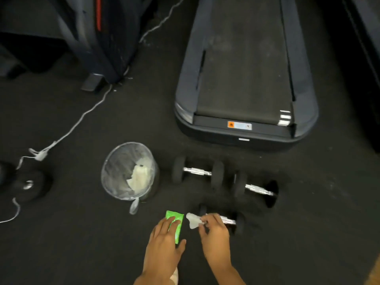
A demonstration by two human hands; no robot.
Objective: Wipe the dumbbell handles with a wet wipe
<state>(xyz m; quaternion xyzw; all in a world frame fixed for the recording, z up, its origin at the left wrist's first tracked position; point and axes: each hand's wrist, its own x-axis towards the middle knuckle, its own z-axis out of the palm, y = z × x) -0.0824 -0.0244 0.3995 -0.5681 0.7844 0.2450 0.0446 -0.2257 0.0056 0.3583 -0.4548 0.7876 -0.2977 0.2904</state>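
Item 1: your left hand (pixel 164 241). It lies flat on the green wipe packet (pixel 175 225), fingers straight across the top and thumb along the near right edge; the grip is spread and pressing, not curled round the packet. The packet rests on the dark floor (pixel 82 243).

Item 2: your right hand (pixel 213 231). Its fingertips pinch a crumpled white wet wipe (pixel 192 220), which sticks out to the left of the hand, just beside the packet. The grip is pressed together on the wipe.

Item 3: nearest dumbbell (pixel 229 220). It lies on the floor directly under and beyond your right hand; its chrome handle shows to the right of your fingers. Whether the wipe touches the handle cannot be told.

Item 4: middle dumbbell (pixel 197 171). It lies on the floor just right of the bin, chrome handle bare between two black heads.

Item 5: right dumbbell (pixel 259 190). It lies near the middle one, to its right and a little nearer you, handle bare.

Item 6: wire mesh bin (pixel 129 171). Lined with a clear bag, it holds crumpled white wipes.

Item 7: treadmill (pixel 244 79). Its rear end stands beyond the dumbbells.

Item 8: white cord (pixel 82 118). It trails across the floor at left.
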